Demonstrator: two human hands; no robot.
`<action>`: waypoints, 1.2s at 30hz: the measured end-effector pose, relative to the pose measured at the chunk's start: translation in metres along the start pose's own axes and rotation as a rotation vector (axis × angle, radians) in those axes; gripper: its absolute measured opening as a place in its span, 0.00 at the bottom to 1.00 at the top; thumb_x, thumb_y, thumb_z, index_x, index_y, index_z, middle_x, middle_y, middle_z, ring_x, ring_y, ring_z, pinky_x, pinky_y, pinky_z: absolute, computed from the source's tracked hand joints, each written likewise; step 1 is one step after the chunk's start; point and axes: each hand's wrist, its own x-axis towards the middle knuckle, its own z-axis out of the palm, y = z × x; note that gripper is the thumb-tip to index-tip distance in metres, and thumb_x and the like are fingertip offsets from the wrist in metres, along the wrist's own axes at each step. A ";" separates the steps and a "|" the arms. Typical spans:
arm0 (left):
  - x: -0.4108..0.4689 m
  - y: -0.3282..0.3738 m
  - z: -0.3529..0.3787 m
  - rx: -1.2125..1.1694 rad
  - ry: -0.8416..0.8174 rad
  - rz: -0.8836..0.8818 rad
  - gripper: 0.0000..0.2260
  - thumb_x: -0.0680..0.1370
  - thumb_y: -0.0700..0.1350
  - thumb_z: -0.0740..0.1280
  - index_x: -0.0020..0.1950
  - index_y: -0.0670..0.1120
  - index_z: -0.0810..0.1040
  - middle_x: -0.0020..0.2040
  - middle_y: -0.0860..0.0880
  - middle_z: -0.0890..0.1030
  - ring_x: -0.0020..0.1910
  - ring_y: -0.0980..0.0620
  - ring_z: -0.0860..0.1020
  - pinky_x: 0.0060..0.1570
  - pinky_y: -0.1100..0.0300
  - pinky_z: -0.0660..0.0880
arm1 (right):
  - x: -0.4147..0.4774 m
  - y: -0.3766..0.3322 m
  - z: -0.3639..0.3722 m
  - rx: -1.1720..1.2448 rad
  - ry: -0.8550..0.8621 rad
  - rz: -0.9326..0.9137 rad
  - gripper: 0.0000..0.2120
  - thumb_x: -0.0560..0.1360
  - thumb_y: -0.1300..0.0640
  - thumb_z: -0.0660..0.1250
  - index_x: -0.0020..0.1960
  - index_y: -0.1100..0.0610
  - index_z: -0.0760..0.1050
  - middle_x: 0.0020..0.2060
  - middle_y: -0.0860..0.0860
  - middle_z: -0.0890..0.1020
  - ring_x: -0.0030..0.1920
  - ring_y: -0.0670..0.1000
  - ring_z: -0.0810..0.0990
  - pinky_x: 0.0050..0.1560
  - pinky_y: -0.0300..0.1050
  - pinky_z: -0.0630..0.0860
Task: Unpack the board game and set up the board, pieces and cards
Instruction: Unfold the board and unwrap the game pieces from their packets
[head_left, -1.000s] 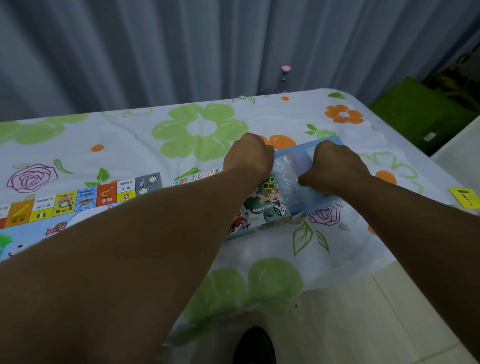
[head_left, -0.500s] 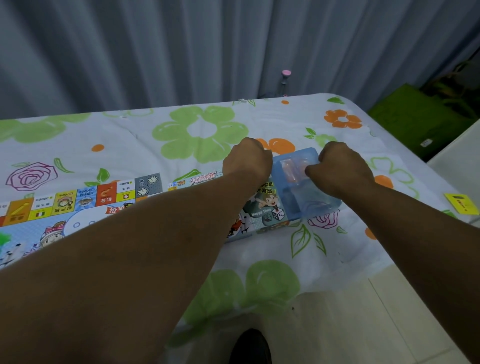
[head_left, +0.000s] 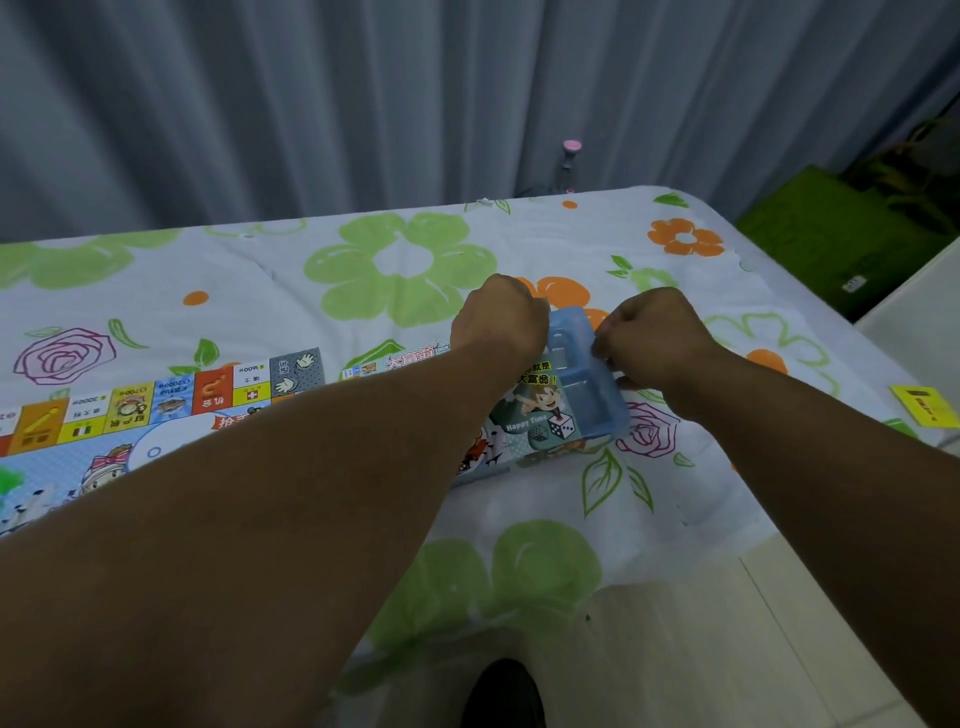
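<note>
left grip (head_left: 498, 322): fisted, knuckles up, forearm toward 1 o'clock | right grip (head_left: 657, 332): pinches translucent blue plastic tray (head_left: 587, 405), forearm toward 11 o'clock

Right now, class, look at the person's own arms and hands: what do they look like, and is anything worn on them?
Both arms are bare: no sleeve shows on the left forearm or the right forearm. No glove, watch or band shows on the left hand or the right hand. The fingers are mostly hidden, so rings cannot be ruled out.
</note>
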 end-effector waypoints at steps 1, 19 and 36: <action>0.000 0.001 0.000 -0.006 -0.001 0.000 0.15 0.77 0.44 0.64 0.30 0.45 0.71 0.32 0.47 0.74 0.35 0.44 0.73 0.35 0.58 0.66 | -0.002 -0.001 0.000 0.052 -0.051 0.007 0.07 0.74 0.69 0.65 0.49 0.73 0.77 0.49 0.69 0.82 0.46 0.66 0.83 0.44 0.60 0.84; -0.003 0.003 0.004 -0.061 0.023 -0.021 0.15 0.76 0.44 0.64 0.30 0.44 0.70 0.29 0.48 0.69 0.33 0.44 0.69 0.34 0.58 0.63 | -0.013 0.004 0.011 0.191 -0.240 -0.058 0.09 0.76 0.73 0.64 0.52 0.66 0.80 0.44 0.63 0.82 0.41 0.58 0.81 0.44 0.56 0.83; -0.004 0.038 -0.036 -0.165 0.183 -0.008 0.12 0.80 0.43 0.63 0.50 0.36 0.81 0.53 0.36 0.82 0.57 0.36 0.79 0.48 0.51 0.75 | -0.024 -0.032 -0.009 0.102 -0.060 -0.216 0.11 0.71 0.68 0.76 0.52 0.61 0.82 0.47 0.59 0.83 0.44 0.57 0.83 0.51 0.57 0.83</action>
